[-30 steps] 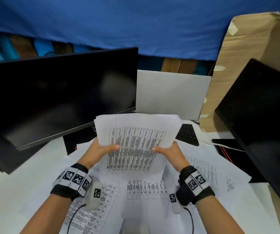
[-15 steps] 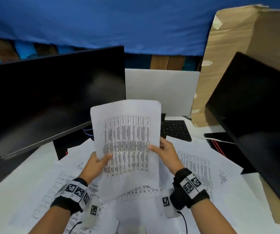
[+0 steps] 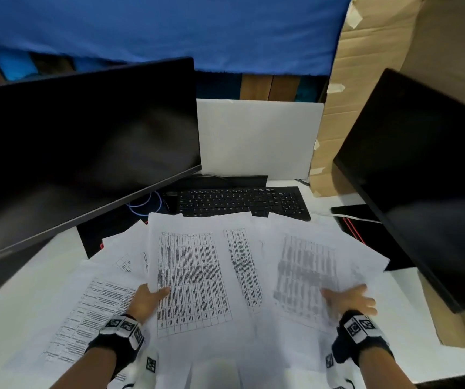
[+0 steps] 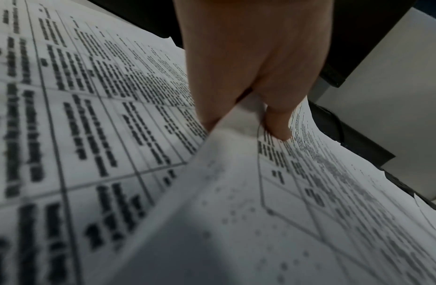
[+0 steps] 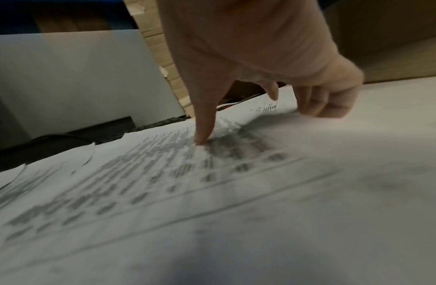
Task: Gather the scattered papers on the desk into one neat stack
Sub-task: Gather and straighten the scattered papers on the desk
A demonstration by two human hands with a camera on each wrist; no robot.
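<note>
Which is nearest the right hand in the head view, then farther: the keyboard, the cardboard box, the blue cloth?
From the right hand:
1. Cardboard box, just to its right.
2. Keyboard, ahead and to the left.
3. Blue cloth, along the far back.

two monitors flank the papers, keyboard behind; bare desk lies open at left.

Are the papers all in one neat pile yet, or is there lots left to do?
Not yet. The left hand pinches a small bundle of sheets, so a few are gathered. The right hand is on a loose sheet beside it, seemingly fetching it next. More loose pages lie fanned out at the left on the desk, edges crooked. Most of the gathering and all of the squaring up remain.
</note>
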